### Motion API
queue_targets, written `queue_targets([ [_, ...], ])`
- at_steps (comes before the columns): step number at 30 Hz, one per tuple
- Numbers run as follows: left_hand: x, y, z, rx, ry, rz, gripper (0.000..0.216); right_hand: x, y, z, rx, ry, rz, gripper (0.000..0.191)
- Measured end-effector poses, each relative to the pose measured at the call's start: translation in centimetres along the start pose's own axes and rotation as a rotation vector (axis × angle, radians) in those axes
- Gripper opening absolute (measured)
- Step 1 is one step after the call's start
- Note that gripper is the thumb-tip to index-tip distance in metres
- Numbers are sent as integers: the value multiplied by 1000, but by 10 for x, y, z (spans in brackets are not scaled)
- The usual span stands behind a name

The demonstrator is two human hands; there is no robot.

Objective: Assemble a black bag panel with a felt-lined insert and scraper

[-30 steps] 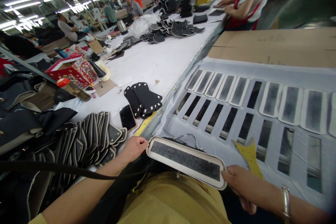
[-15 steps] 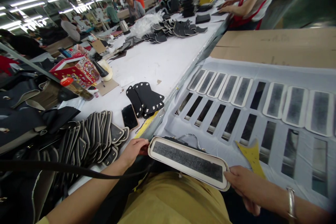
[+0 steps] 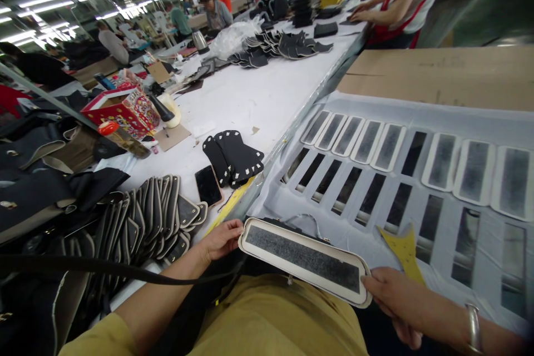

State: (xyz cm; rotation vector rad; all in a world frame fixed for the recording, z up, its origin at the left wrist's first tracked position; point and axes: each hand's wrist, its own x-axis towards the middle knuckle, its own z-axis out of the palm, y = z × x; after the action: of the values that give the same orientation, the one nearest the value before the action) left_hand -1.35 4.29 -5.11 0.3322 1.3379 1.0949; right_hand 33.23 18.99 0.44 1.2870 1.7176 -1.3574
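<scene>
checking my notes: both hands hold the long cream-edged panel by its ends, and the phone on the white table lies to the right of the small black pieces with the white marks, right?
Not quite. Both hands, left hand and right hand, do hold the panel by its ends, but the head view shows the phone on the white table left of the small black pieces, not right.

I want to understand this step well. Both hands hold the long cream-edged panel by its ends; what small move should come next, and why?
Probably carry the cream-edged panel forward and lay it into an open slot of the white template sheet. The left hand and right hand grip its two ends level above the sheet's near edge, several like panels already lie in the far row, and the near slots look open.
</scene>
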Motion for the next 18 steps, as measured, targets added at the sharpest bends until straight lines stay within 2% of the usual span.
queue_targets([
  [6, 2, 12, 3, 156, 8, 28, 39, 2, 3, 2, 8, -8, 28, 46],
  [12, -8, 21, 18, 469, 61, 212, 34, 1, -1, 1, 2, 9, 7, 45],
  [14, -10, 19, 21, 466, 76, 220, 35, 0, -3, 2, 21, 27, 11, 42],
  [18, -11, 11, 18, 336, 29, 118, 42, -6, -6, 5, 71, 70, 34, 39],
])
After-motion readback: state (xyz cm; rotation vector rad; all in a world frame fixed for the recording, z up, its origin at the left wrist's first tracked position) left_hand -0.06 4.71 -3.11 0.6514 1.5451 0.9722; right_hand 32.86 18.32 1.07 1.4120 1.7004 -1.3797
